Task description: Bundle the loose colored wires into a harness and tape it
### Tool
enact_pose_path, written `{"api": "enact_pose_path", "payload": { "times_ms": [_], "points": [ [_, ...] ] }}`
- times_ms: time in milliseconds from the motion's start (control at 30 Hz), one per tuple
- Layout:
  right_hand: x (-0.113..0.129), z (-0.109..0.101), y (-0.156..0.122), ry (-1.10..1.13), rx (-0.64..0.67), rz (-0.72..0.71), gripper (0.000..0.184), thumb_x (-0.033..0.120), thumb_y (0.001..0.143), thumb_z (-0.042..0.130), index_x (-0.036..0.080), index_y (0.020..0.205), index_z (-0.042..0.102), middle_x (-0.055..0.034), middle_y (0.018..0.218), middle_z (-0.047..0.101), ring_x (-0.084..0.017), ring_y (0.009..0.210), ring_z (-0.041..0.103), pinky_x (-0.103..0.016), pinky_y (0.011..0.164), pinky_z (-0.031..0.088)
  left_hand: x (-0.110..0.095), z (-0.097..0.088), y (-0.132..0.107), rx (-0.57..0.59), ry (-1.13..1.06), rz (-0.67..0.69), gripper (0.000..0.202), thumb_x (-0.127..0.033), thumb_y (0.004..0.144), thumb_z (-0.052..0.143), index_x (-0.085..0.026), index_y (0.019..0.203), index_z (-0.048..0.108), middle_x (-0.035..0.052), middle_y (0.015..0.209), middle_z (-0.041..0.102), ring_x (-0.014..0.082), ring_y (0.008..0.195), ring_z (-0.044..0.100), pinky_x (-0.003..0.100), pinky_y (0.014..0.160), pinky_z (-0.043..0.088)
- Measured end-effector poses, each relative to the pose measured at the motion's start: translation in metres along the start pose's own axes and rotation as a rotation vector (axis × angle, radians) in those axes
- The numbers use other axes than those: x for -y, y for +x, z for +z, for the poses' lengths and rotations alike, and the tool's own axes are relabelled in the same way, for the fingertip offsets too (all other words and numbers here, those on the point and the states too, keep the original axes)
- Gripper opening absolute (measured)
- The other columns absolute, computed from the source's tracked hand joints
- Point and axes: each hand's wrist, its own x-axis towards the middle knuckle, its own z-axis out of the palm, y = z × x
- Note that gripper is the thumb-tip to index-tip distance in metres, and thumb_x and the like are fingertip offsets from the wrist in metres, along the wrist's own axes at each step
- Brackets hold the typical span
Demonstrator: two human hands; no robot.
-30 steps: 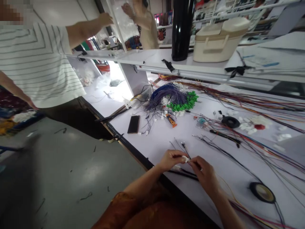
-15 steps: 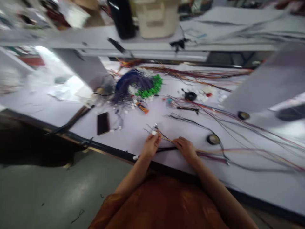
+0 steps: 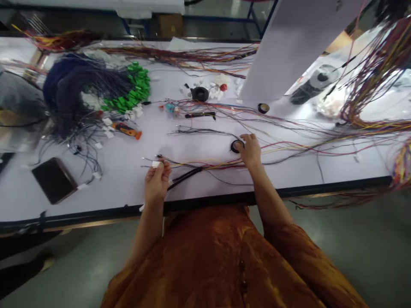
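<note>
My left hand [image 3: 157, 179] is closed, pinching thin wires [image 3: 180, 163] near their ends, beside a small white tag or connector [image 3: 156, 164] at the fingertips. The wires run to the right across the table. My right hand [image 3: 251, 150] has its thumb and fingers on a roll of black tape [image 3: 235, 146], which lies on the tabletop. Just right of my left hand lies a black sleeved cable [image 3: 185, 176].
A bundle of dark blue wires [image 3: 69, 81] with green connectors [image 3: 128, 92] lies at the left. Near it are an orange-handled cutter [image 3: 126, 129] and a phone [image 3: 54, 180]. A second tape roll [image 3: 263, 108] sits by a white upright panel [image 3: 272, 55]. Long wires [image 3: 302, 124] stretch rightward.
The view has swung right and closer to the table. My right hand has left the wires and moved to the tape roll. My left hand still holds the wire ends.
</note>
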Motion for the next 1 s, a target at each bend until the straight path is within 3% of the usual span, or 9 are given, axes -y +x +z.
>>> {"api": "enact_pose_path", "payload": {
  "times_ms": [100,200,367,467,567,733,800,900,1000],
  "points": [
    [-0.001,-0.008,0.013,-0.093,0.086,0.095,0.01,0.02,0.081,0.06,0.018,0.09,0.063,-0.0119,0.102,0.064,-0.025,0.09,0.059,-0.041,0.084,0.048,-0.002,0.003,0.0,0.059,0.011,0.005,0.032,-0.033,0.068,0.09,-0.014,0.09,0.075,0.0013,0.078,0.076,0.0059,0.064,0.07,0.013,0.065,0.059],
    [0.037,0.006,0.003,0.21,0.073,0.033,0.01,0.019,0.08,0.059,0.02,0.089,0.054,-0.0034,0.085,0.062,-0.016,0.073,0.055,-0.032,0.07,0.047,-0.006,0.003,0.001,0.101,0.07,0.022,0.036,-0.037,0.068,0.09,-0.015,0.091,0.074,0.0024,0.079,0.078,0.0073,0.064,0.071,0.014,0.065,0.059],
    [0.129,0.043,-0.026,0.985,0.607,0.133,0.021,0.026,0.083,0.058,0.022,0.101,0.049,0.0093,0.065,0.053,-0.006,0.043,0.041,-0.018,0.039,0.031,-0.014,-0.001,0.003,0.161,0.221,0.083,0.037,-0.044,0.072,0.085,-0.017,0.094,0.073,0.0049,0.086,0.078,0.0091,0.067,0.072,0.017,0.06,0.056],
    [0.159,0.056,-0.03,1.112,0.695,0.158,0.021,0.022,0.085,0.057,0.02,0.105,0.052,0.01,0.064,0.052,-0.004,0.04,0.04,-0.016,0.034,0.032,-0.02,-0.003,0.003,0.216,0.327,0.143,0.031,-0.044,0.08,0.079,-0.018,0.096,0.075,0.0058,0.095,0.078,0.0079,0.071,0.07,0.017,0.062,0.054],
    [0.168,0.058,-0.024,1.102,0.755,0.175,0.015,0.021,0.088,0.059,0.018,0.102,0.056,0.0075,0.065,0.055,-0.003,0.04,0.038,-0.016,0.032,0.031,-0.026,-0.005,0.004,0.253,0.455,0.218,0.026,-0.044,0.085,0.075,-0.019,0.094,0.077,0.0057,0.099,0.076,0.0054,0.066,0.064,0.017,0.058,0.049],
    [0.168,0.049,-0.029,1.014,0.85,0.129,0.015,0.027,0.091,0.059,0.017,0.102,0.057,0.0048,0.068,0.057,-0.004,0.041,0.037,-0.018,0.036,0.033,-0.036,-0.004,0.008,0.299,0.595,0.229,0.028,-0.044,0.087,0.073,-0.018,0.097,0.077,-0.0024,0.058,0.061,0.0044,0.044,0.045,0.018,0.046,0.038],
    [0.166,0.046,-0.047,0.881,0.746,-0.036,0.022,0.029,0.09,0.062,0.017,0.108,0.058,0.001,0.076,0.063,-0.008,0.051,0.05,-0.021,0.045,0.044,-0.039,-0.002,0.01,0.294,0.582,0.199,0.028,-0.043,0.085,0.074,-0.018,0.098,0.077,-0.0022,0.06,0.063,0.0031,0.04,0.041,0.018,0.04,0.033],
    [0.16,0.043,-0.087,0.595,0.594,-0.378,0.035,0.023,0.086,0.065,0.018,0.121,0.06,-0.0101,0.11,0.068,-0.018,0.087,0.066,-0.031,0.074,0.057,-0.04,0.002,0.011,0.256,0.521,0.126,0.029,-0.044,0.081,0.077,-0.018,0.094,0.076,0.0008,0.074,0.072,0.0006,0.036,0.038,0.017,0.033,0.027],
    [0.152,0.04,-0.109,0.478,0.631,-0.549,0.027,0.019,0.09,0.058,0.02,0.116,0.063,-0.0119,0.118,0.065,-0.02,0.093,0.066,-0.035,0.081,0.056,-0.042,0.006,0.008,0.241,0.495,0.052,0.034,-0.047,0.079,0.079,-0.018,0.095,0.074,0.0023,0.08,0.074,0.0043,0.044,0.056,0.016,0.038,0.04]
  ]
}}
